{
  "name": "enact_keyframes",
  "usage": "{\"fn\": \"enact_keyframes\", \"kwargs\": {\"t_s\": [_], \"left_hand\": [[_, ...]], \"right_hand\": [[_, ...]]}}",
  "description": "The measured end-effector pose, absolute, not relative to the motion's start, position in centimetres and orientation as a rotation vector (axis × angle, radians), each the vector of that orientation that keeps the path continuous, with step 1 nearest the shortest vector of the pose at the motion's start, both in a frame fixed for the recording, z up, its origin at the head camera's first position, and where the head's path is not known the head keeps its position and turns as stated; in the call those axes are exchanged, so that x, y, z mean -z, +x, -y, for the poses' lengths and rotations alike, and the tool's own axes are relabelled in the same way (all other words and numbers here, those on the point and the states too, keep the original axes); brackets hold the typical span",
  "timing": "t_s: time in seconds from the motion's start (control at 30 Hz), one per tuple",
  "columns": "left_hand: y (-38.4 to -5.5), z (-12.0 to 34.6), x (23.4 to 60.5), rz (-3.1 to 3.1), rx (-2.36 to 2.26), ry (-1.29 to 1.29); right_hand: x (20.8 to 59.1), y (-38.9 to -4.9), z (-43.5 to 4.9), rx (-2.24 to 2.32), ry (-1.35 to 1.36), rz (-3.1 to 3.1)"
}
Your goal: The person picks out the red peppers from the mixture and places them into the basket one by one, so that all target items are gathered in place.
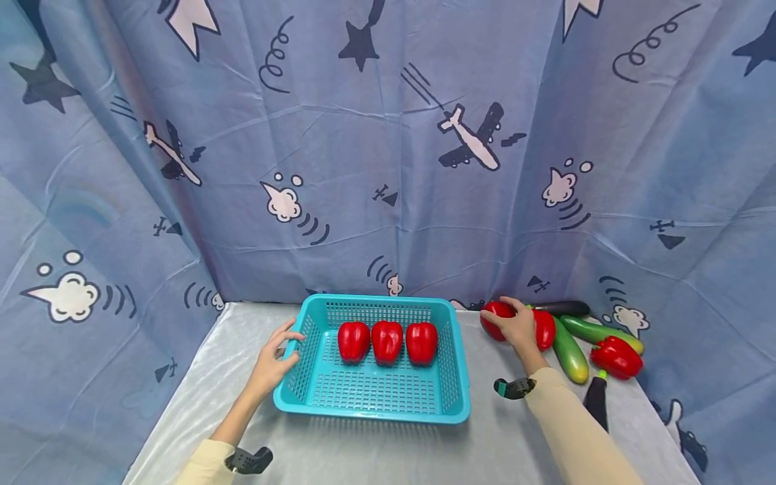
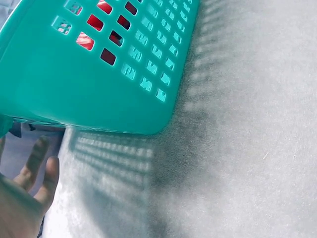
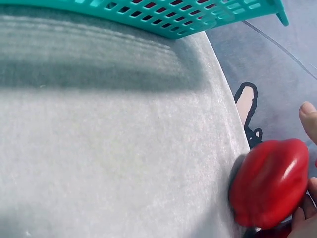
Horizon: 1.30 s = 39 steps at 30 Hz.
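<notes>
A turquoise basket (image 1: pixel 371 412) stands mid-table, with three red bell peppers (image 1: pixel 386 341) in a row inside it. My left hand (image 1: pixel 273 360) is at the basket's left side, fingers spread and loosely bent near the rim; it holds nothing. In the left wrist view that hand (image 2: pixel 29 193) appears beyond the basket's corner. My right hand (image 1: pixel 518 327) reaches over a red bell pepper (image 1: pixel 496 325) right of the basket. In the right wrist view, the thumb (image 3: pixel 308 108) stands apart from this pepper (image 3: pixel 270 183), while the other fingers lie close against its side; contact is unclear.
Right of my right hand lie another red pepper (image 1: pixel 544 330), green-yellow cucumber-like vegetables (image 1: pixel 570 350), a red pepper (image 1: pixel 617 358) and dark eggplants (image 1: pixel 597 402). A blue patterned curtain (image 1: pixel 394 168) hangs behind the pale table (image 1: pixel 242 364).
</notes>
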State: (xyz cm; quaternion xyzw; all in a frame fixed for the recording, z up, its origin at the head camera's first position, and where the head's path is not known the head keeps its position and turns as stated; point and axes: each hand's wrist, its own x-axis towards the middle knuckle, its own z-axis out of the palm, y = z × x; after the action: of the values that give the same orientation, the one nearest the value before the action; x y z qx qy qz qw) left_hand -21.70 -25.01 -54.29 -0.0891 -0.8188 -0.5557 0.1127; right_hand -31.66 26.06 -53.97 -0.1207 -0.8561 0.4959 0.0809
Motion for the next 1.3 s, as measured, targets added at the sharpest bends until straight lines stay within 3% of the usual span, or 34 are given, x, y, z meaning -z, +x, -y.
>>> {"fn": "enact_keyframes", "kwargs": {"t_s": [0.33,0.83,1.3], "left_hand": [[-20.1,24.0,51.1,2.425,1.623,-0.273],[-22.1,25.4,55.2,2.379,1.634,-0.281],[-22.0,25.4,54.8,2.416,1.612,-0.281]], "right_hand": [[53.8,-31.2,-26.5,-1.447,-0.316,2.626],[54.6,-31.4,-25.8,-1.472,-0.278,2.603],[55.5,-31.4,-25.9,-1.49,-0.276,2.652]]}}
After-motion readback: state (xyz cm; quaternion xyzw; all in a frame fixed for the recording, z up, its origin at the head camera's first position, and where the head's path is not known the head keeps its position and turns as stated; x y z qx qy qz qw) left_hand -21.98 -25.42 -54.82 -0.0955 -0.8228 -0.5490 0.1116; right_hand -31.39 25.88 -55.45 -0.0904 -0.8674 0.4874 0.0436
